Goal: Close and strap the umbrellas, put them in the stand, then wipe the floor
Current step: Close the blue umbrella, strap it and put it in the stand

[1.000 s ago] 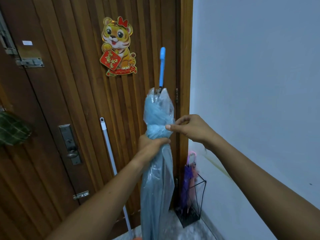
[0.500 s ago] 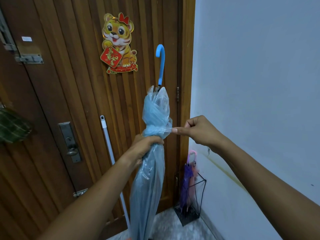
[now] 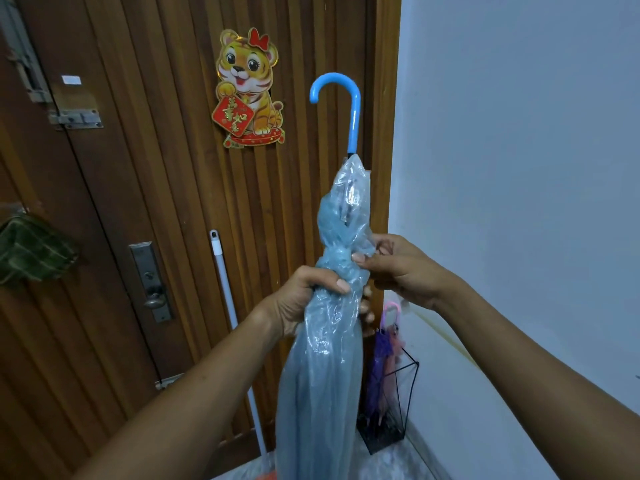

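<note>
A folded, translucent blue umbrella stands upright in front of me, its hooked blue handle pointing up. My left hand is wrapped around the bunched canopy at mid height. Just above it, my right hand pinches the canopy folds or strap at the umbrella's right side. A black wire umbrella stand sits on the floor in the corner, holding a purple umbrella and a pink one.
A ribbed wooden door with a lock plate and a tiger sticker fills the left. A white mop pole leans on it. A white wall is at right. Green cloth hangs at far left.
The umbrella has turned, so its hooked handle now shows side-on. My right hand moved from pulling the strap out to the right back in against the canopy.
</note>
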Tool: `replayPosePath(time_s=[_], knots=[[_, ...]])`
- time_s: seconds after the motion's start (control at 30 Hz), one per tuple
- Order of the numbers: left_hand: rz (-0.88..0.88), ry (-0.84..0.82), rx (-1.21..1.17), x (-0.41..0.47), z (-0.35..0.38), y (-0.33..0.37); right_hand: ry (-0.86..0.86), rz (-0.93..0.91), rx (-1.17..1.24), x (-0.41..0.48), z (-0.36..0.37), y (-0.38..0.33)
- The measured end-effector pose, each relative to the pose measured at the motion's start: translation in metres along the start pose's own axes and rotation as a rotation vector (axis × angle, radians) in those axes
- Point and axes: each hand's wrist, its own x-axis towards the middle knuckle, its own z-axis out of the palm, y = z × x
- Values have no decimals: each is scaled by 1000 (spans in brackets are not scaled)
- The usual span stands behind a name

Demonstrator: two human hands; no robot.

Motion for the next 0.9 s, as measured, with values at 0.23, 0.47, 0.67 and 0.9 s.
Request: replayPosePath(time_s=[0.23,0.47,0.67,0.9], knots=[[122,480,400,-2,10,-14,485,-27,-383,12,2,16],[221,974,418,21,2,-32,408,71,-701,24,7,15],[143,888,365,3,-9,-22,243,-17,-561,12,-1,-3],[190,729,192,-1,-13,-19,219,-22,-526,3,-10,-5]])
